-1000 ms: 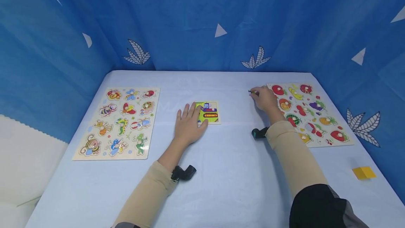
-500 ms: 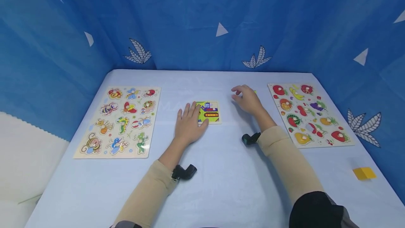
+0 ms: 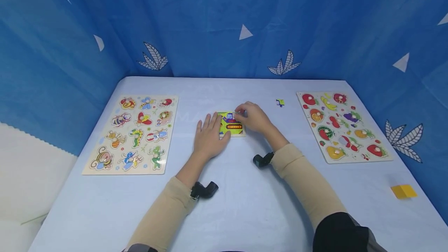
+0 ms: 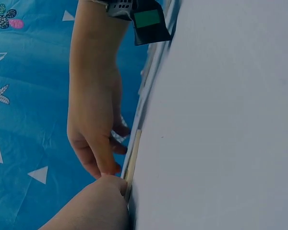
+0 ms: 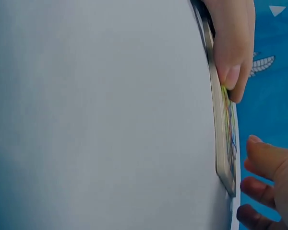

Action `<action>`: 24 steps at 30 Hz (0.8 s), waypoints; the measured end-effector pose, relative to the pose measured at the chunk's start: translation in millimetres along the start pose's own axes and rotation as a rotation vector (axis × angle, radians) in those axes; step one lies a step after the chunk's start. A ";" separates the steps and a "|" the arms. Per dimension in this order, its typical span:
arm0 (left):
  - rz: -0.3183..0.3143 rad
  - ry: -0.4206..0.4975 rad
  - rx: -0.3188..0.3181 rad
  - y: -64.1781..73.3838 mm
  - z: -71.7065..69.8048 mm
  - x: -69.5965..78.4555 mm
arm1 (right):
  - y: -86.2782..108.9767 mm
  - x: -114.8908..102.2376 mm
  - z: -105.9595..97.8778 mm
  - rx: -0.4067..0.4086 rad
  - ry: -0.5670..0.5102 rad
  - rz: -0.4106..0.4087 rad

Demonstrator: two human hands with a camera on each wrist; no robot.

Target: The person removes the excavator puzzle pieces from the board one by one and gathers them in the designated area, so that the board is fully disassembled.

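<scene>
A small square wooden puzzle (image 3: 233, 126) shows a yellow-green picture of a digger with an orange track. My left hand (image 3: 209, 138) lies over its left side, fingers stretched out; the right wrist view shows that thumb (image 5: 230, 72) touching the board's edge. My right hand (image 3: 253, 118) is bent over the upper right corner of the puzzle. Seen from the right wrist, its loosely curved fingers (image 5: 259, 191) are apart from the board, with nothing visible between them. To the right, a loose yellow-green and blue puzzle piece (image 3: 280, 103) lies on the table.
A large knob puzzle of insects (image 3: 131, 135) lies on the left, and one of fruits (image 3: 341, 127) on the right. Near the right table edge sits a yellow block (image 3: 404, 191). Blue curtains (image 3: 210, 22) stand behind the table.
My right hand has let go of the loose piece and moved left and nearer to the puzzle's right side. That piece stays on the table; my left hand has kept its place.
</scene>
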State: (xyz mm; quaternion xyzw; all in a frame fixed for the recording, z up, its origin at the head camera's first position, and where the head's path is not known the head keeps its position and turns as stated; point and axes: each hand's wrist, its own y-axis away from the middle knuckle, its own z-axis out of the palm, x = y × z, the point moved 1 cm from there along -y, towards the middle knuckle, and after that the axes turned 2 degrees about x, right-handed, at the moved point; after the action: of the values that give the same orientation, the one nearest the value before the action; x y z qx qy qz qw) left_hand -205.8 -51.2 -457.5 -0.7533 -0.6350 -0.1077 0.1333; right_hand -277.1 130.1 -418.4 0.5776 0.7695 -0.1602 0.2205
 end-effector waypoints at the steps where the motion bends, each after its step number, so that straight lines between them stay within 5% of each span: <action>1: -0.001 0.002 -0.004 -0.1 0.0 0.1 | 0.1 -1.3 1.4 0.000 0.008 -0.003; 17: -0.003 -0.005 -0.008 -0.5 -0.5 0.3 | -0.7 -7.2 12.9 0.006 0.026 0.029; 24: 0.002 0.010 -0.002 -2.1 -0.8 -0.9 | -2.9 -8.0 17.5 0.031 -0.099 0.044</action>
State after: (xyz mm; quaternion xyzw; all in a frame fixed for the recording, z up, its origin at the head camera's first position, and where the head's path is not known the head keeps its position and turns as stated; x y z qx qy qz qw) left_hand -208.0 -51.9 -456.9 -0.7536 -0.6333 -0.1120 0.1358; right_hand -275.3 113.9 -429.1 0.5890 0.7423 -0.1955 0.2529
